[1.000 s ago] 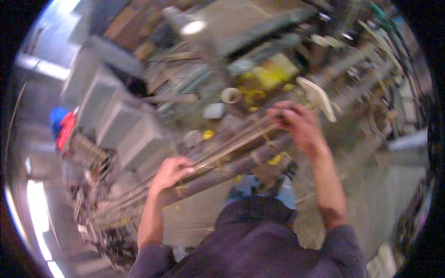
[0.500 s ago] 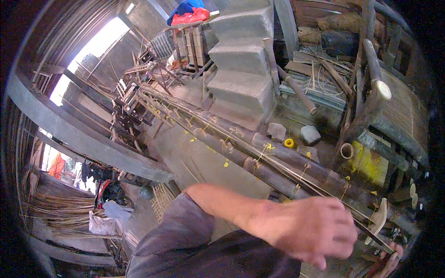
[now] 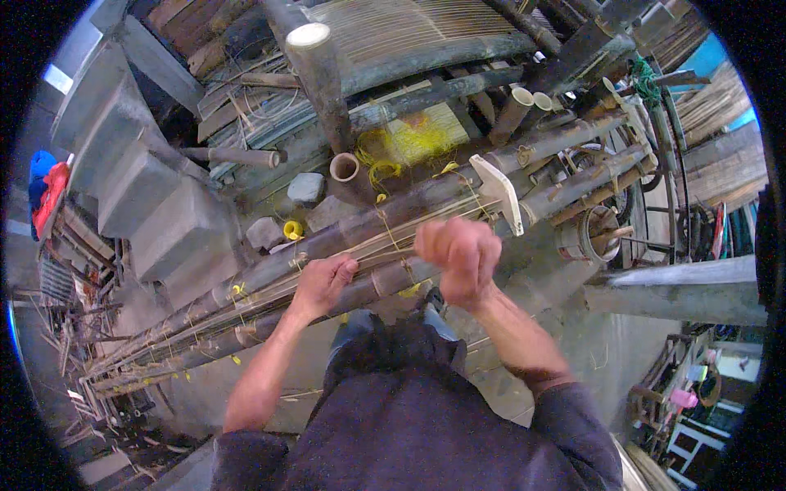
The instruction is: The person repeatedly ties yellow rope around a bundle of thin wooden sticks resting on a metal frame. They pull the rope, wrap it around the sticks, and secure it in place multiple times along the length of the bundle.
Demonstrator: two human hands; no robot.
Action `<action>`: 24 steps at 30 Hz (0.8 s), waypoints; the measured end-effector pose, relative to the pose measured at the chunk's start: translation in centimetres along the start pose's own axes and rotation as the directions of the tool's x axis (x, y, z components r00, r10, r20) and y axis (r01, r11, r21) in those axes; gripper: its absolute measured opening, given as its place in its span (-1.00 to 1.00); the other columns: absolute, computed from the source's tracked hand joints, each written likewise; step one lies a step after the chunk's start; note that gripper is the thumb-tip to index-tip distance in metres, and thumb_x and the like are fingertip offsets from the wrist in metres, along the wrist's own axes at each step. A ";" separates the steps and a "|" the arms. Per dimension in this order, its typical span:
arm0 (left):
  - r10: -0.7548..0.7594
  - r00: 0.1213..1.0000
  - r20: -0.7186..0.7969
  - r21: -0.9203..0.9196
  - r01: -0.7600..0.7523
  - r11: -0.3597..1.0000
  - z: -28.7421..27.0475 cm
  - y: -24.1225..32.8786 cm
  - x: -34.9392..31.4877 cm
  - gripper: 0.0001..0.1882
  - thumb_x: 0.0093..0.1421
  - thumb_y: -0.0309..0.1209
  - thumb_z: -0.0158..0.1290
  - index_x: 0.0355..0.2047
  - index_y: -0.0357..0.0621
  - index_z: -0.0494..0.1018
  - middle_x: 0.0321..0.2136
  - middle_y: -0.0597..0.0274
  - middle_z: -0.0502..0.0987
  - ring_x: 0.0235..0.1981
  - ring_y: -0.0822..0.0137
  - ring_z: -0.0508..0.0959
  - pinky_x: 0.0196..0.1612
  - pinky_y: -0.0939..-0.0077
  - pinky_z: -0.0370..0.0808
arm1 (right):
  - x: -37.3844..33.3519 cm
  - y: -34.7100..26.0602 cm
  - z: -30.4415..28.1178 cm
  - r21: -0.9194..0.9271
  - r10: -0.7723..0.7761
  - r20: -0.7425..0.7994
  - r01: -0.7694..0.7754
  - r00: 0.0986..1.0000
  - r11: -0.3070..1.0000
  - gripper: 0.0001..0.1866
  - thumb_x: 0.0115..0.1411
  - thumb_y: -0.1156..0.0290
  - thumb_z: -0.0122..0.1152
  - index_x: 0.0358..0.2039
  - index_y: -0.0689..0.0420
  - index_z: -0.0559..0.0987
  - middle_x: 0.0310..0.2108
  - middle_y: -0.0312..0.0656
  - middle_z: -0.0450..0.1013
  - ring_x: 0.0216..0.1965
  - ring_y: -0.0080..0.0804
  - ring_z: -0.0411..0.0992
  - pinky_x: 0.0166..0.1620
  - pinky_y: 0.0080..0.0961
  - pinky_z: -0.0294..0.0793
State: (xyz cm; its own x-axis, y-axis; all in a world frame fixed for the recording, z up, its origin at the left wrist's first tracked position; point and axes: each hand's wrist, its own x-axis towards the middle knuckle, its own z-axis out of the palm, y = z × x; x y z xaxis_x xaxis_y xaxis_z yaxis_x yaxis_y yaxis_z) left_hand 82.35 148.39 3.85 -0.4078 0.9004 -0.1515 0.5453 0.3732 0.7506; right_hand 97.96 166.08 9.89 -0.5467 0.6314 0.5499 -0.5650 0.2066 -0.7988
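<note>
Long thin bamboo strips (image 3: 286,282) run as a bundle along a rack of two dark bamboo poles (image 3: 385,282). My left hand (image 3: 326,282) is closed around strips in the middle of the bundle, thumb on top. To its right my right hand (image 3: 460,258) is curled into a fist just over the near pole, slightly blurred. What that fist holds, if anything, is hidden. Beyond it a pale flat wooden piece with pointed ends (image 3: 499,195) stands across the poles at the strips' right end. Yellow ties (image 3: 238,290) hang along the rack.
A yellow ring-shaped roll (image 3: 293,230) and a grey stone (image 3: 306,188) lie behind the rack, near concrete steps (image 3: 155,221). Yellow string (image 3: 409,139) is heaped farther back. A bucket (image 3: 591,235) stands at right, by a concrete post (image 3: 679,286).
The view has swung to the right and down onto the rack. My left hand, open and blurred before, is now closed on the strips. My right hand has left the pale wooden piece's end.
</note>
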 end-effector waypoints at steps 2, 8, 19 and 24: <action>-0.085 0.995 -0.049 0.029 0.086 0.996 -0.4 0.1 0.3 -0.54 0.30 -0.03 -0.14 -0.47 -0.18 0.43 -0.59 -0.04 0.45 -0.48 -0.12 0.49 -0.43 0.11 0.38 | 0.5 2.9 2.2 0.221 0.262 -0.373 -0.189 0.890 0.957 -0.56 0.36 0.06 -0.11 -0.61 0.02 0.24 -0.71 -0.31 0.15 -0.66 -0.48 0.10 -0.47 -0.49 0.23; -0.019 0.985 -0.174 0.253 0.063 0.965 0.1 -0.2 1.4 -0.54 0.26 -0.01 -0.09 -0.45 -0.18 0.47 -0.52 -0.09 0.50 -0.42 -0.17 0.48 -0.39 0.08 0.37 | -2.5 9.0 -0.9 0.771 0.428 -0.291 -0.055 0.856 0.635 -0.66 0.38 0.09 -0.12 -0.45 0.04 0.36 -0.57 -0.33 0.30 -0.49 -0.48 0.28 -0.31 -0.49 0.33; 0.136 0.986 -0.093 0.215 -0.114 0.970 4.0 -2.8 4.2 -0.80 0.20 -0.36 0.06 -0.29 -0.25 0.54 -0.36 -0.03 0.55 -0.29 -0.05 0.55 -0.22 0.19 0.46 | -21.5 7.9 -15.7 -0.167 0.849 -0.175 -0.865 0.499 0.474 -0.52 0.30 0.23 0.07 0.17 0.15 0.32 -0.19 -0.21 0.45 -0.12 -0.45 0.41 -0.03 -0.47 0.37; 0.085 0.994 -0.062 0.305 -0.062 0.950 6.4 -2.8 5.2 -0.81 0.18 -0.37 0.08 -0.28 -0.20 0.55 -0.31 0.01 0.56 -0.26 -0.05 0.55 -0.20 0.19 0.49 | -22.5 5.5 -7.7 0.195 0.933 -0.042 -0.913 0.357 0.358 -0.54 0.22 0.30 0.19 0.09 0.18 0.41 -0.22 -0.19 0.46 -0.20 -0.42 0.45 -0.08 -0.44 0.41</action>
State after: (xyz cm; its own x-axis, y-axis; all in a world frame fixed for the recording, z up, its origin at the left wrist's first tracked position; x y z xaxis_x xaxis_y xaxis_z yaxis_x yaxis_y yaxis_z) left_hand 83.38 153.44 -3.10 -0.4048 0.9132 -0.0468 0.7669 0.3669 0.5265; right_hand 111.91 158.73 -8.80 -0.6966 0.4496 -0.5591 0.1761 -0.6484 -0.7407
